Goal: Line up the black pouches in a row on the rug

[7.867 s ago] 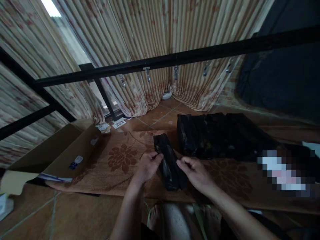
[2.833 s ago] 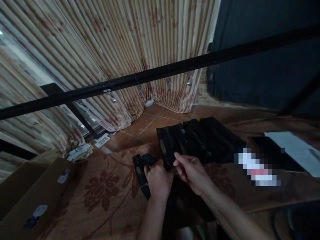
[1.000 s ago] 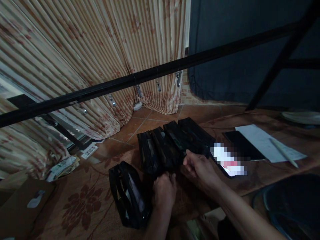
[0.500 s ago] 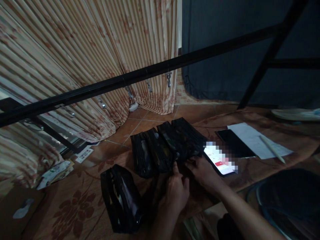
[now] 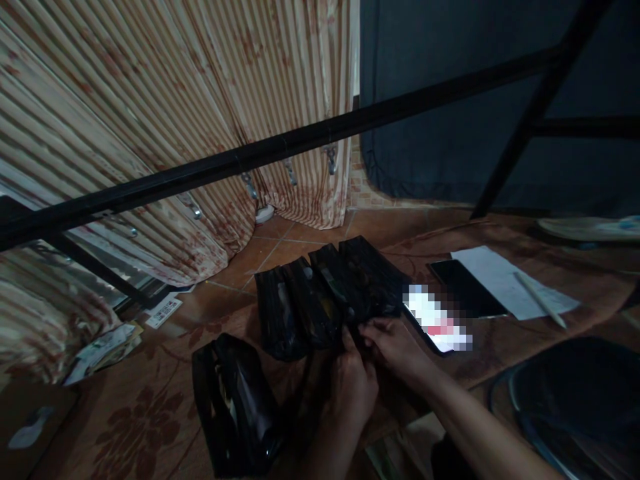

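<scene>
Hands at pouch row
Both hands [image 5: 373, 363] pinched the near end of the pouches [image 5: 325, 293]; phone [image 5: 437, 319] lay at 3 o'clock.

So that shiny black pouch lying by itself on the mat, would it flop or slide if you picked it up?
The lone black pouch looks soft-sided: its surface creases and bulges, so it would probably sag a little when lifted. Its glossy sheen suggests a slick skin that could slip in the hands. It lies flat on the woven mat, so it seems unlikely to roll.

Floral mat [image 5: 150, 427] carries black pouches [image 5: 320, 297], phone [image 5: 435, 319], paper [image 5: 510, 287].
</scene>
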Available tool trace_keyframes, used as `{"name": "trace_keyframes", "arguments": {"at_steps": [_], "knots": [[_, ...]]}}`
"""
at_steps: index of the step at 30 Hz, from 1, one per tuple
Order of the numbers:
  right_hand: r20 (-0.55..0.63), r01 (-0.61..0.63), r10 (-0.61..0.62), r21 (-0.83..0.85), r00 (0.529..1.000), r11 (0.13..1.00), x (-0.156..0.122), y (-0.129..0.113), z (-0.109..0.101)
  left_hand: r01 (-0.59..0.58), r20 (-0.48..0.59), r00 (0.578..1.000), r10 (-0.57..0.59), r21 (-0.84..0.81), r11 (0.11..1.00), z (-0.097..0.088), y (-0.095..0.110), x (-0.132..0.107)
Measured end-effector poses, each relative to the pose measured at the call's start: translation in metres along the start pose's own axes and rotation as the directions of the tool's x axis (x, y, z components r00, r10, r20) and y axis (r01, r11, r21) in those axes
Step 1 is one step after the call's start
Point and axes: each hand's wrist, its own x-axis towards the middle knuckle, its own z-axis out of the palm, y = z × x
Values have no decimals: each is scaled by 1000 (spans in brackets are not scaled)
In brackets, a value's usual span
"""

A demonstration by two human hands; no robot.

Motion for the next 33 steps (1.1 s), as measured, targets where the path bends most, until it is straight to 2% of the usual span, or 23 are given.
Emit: {"name": "trace_keyframes", "arguments": {"at_steps": [3, 6, 8, 13, 19, 21, 28, 33], "knots": [[-27, -24, 29, 168, 999, 985, -8, -11, 1, 8, -13, 1000, -8, -18, 1000, -2, 0, 1], [-54, -10, 24, 235, 998, 972, -9, -18, 3, 36, -12, 999, -36, -34, 999, -3, 0, 2], [-41, -49, 64, 307, 997, 950, -9, -21, 4, 43, -3, 999, -44, -58, 997, -5, 0, 2], [32, -95, 96, 614, 995, 783, -13, -30, 4, 50, 31, 998, -48, -78, 996, -10, 4, 1], [-11, -53, 74, 591, 997, 805, -15, -35, 8, 72, 29, 997, -70, -61, 996, -19, 11, -2], [12, -60, 65, 591, 998, 804, -17, -35, 7, 59, 10, 998, -59, -46, 997, -23, 13, -3], [45, -132, 131, 574, 990, 808, -29, -33, -6, 70, -166, 983, -82, -79, 994, -27, 17, -7], [59, -193, 191, 539, 980, 820, -31, -32, -7, 99, -207, 973, -104, -37, 994, -24, 16, -8]]}}
